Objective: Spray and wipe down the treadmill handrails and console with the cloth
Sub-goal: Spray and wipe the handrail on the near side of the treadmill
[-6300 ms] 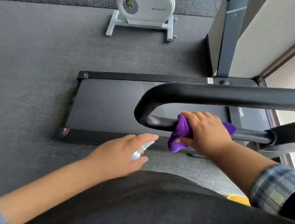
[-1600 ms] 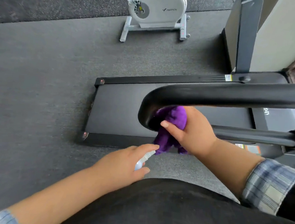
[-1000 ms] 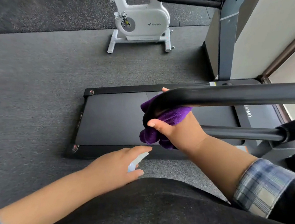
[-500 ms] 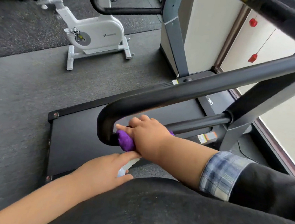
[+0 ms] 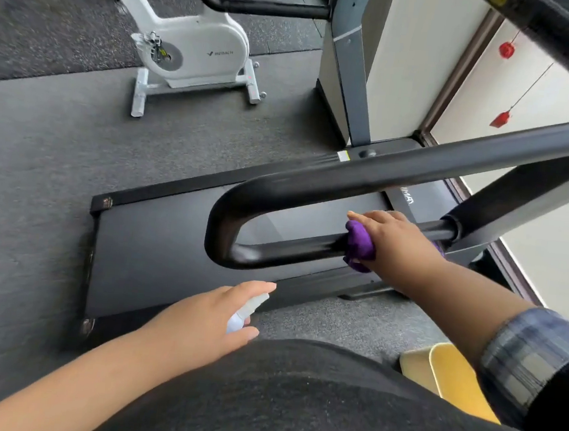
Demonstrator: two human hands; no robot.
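the right hand (image 5: 399,246) wraps the purple cloth (image 5: 359,244) around the lower handrail (image 5: 294,248), fingers curled over it so the whole bar gets rubbed. the left hand (image 5: 204,325) grips the spray bottle (image 5: 245,313) low (ready, nozzle forward).

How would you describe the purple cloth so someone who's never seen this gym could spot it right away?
Find the black treadmill lying across the grey floor, then its looped black handrail. On the loop's lower bar, the right hand grips the cloth wrapped around it. It is the only purple thing among the black, grey and white gear.
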